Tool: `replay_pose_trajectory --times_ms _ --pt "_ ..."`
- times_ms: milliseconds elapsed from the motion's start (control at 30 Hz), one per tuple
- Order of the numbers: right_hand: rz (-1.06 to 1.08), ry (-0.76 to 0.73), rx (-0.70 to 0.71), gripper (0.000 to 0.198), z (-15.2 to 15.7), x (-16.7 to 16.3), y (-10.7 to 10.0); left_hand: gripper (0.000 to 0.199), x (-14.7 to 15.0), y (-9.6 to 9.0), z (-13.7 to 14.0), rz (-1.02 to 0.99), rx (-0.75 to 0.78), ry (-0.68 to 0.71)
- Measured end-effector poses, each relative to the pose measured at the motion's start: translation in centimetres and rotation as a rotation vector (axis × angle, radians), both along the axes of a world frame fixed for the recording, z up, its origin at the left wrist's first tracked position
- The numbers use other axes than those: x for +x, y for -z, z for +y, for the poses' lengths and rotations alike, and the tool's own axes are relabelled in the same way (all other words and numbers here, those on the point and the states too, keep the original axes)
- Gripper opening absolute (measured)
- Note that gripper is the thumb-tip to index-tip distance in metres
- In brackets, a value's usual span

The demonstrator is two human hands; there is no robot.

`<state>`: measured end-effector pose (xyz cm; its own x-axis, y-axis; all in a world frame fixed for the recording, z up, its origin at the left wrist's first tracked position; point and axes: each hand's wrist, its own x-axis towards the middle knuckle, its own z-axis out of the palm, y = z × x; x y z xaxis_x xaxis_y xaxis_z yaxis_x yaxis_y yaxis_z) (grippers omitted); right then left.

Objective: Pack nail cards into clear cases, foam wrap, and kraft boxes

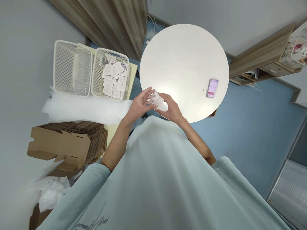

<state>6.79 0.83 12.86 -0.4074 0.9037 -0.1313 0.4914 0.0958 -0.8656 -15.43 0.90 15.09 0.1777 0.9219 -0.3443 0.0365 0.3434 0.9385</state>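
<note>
Over the near edge of the round white table (182,57), both of my hands meet at a small translucent plastic piece, cup-like in shape, with reddish spots (156,99). My left hand (141,103) has its thumb across the near side of the piece and its partly spread fingers at the far left side. From the right, my right hand (173,109) curves around the piece, thumb near and fingers beyond. Between the right thumb and fingers a plain white part shows. Exactly what the piece is cannot be made out.
A blurred purple phone-like object (212,88) lies at the table's right. To the left stand a white basket of clear plastic pieces (56,68) and another filled with white cards (94,78). White sheeting (83,108) and flattened cardboard boxes (59,142) sit nearer me.
</note>
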Motion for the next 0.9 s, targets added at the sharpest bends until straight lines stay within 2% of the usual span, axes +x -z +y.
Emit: replay_pose_trajectory --times_ms 100,200,367,900 --pt "0.149 0.011 -0.130 0.082 0.0 0.6 -0.5 0.118 -0.6 -0.3 -0.2 -0.046 -0.029 0.063" --pt "0.237 0.018 -0.224 0.082 -0.1 0.8 -0.7 0.114 -0.8 -0.1 -0.3 -0.048 -0.045 0.072" --pt "0.314 0.027 -0.303 0.086 -0.3 0.9 -0.4 0.106 -1.0 0.3 -0.5 -0.037 -0.055 0.097" --pt "0.305 0.029 -0.369 0.087 -1.2 1.4 0.4 0.106 -1.1 1.2 -0.9 -0.066 -0.102 0.150"
